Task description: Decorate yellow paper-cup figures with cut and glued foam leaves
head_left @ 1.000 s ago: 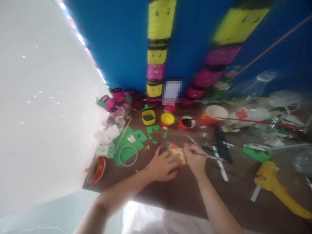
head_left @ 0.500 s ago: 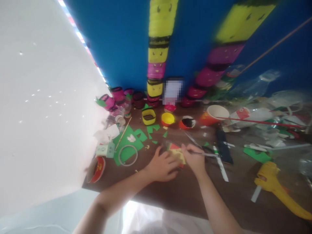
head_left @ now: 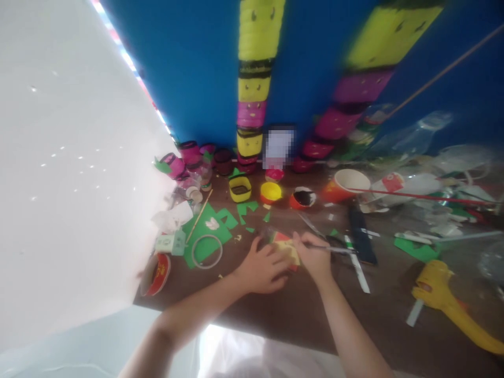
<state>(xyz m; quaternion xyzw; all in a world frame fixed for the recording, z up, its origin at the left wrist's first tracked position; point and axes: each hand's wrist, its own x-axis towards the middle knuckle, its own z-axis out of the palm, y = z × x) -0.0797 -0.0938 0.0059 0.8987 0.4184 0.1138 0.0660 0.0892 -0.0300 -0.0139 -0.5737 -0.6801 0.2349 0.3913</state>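
Note:
My left hand (head_left: 264, 266) lies flat with its fingers spread over a small yellow piece of paper (head_left: 292, 252), pressing it on the brown table (head_left: 236, 336). Red shows around the edges of the paper. Closed in a writing grip, my right hand (head_left: 314, 257) holds a slim pen (head_left: 334, 249) whose back end points right. Its tip is hidden by the fingers, close to the paper's right edge. Left of my left hand, a roll of clear tape (head_left: 207, 264) rests on a green sheet (head_left: 200, 227) among green scraps.
Paint cups stand behind my hands, one yellow inside (head_left: 271, 192), another dark (head_left: 303, 197). On the right lie a yellow glue gun (head_left: 444, 294), a dark utility-knife-like strip (head_left: 361, 236) and plastic bottles (head_left: 417, 186). A red bowl (head_left: 159, 274) sits at the left edge.

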